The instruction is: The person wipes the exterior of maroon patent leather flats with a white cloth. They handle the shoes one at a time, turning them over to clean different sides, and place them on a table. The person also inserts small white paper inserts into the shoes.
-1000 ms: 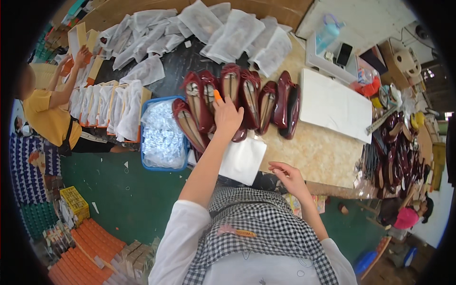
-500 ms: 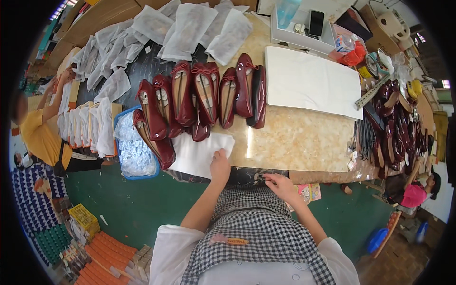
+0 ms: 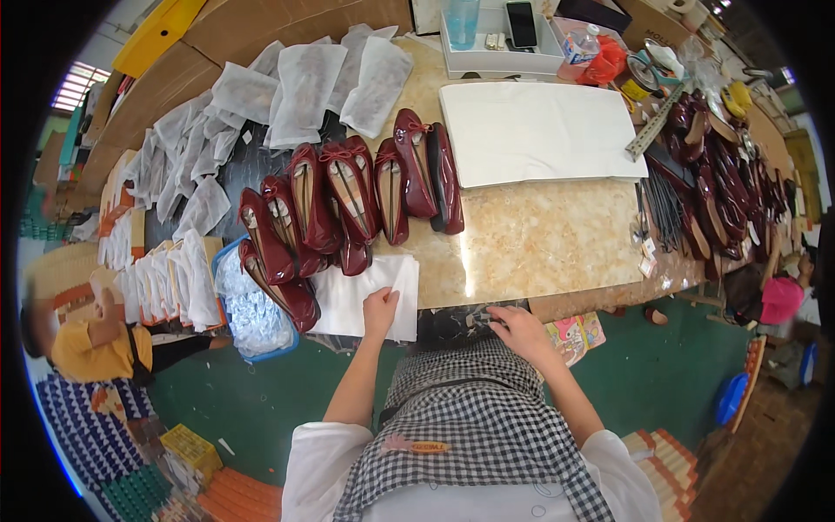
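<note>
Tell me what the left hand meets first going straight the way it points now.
Past the white sheet under the left hand, likely the near end of the burgundy shoe third from the right. Height above the table is unclear, so it might pass over.

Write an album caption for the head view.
Left fingers at a white sheet, right fingers by the table's dark edge, glossy dark-red shoes lined up beyond.

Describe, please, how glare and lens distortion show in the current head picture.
In the head view, a pale streak of glare marks the tan tabletop, and the dark red shoes carry bright highlights; in the same head view, the cardboard bends toward the black, rounded border.
</note>
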### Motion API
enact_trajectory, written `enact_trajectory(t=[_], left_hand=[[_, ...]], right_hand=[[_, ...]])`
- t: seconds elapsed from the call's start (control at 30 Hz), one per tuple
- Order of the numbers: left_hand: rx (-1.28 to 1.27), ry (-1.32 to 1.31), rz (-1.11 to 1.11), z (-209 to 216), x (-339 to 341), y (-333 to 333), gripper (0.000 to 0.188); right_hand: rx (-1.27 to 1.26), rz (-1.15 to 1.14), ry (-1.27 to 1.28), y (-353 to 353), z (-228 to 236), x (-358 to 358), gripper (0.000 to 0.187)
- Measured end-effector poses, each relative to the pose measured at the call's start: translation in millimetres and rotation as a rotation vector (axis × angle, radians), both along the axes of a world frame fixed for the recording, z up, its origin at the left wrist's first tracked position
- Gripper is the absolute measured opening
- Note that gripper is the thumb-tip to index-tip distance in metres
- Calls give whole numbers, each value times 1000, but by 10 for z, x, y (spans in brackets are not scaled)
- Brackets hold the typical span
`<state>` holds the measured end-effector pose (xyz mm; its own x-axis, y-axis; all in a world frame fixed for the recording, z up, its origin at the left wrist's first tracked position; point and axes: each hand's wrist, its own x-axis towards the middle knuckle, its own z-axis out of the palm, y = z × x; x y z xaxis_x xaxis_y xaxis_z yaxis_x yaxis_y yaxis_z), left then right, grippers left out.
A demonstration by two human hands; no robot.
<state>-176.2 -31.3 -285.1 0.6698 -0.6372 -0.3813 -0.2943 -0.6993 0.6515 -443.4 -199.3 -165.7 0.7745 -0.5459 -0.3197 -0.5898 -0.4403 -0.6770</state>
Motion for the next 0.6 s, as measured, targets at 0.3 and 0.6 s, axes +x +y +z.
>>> enact_trajectory(t=[0.3, 0.6], left_hand=[[-407, 91, 286, 1056, 338, 121, 27], [-532, 307, 391, 2194, 200, 205, 23]], right_hand=[[276, 18, -127, 338, 214, 445, 30], [898, -95, -640, 670, 779, 1998, 22]])
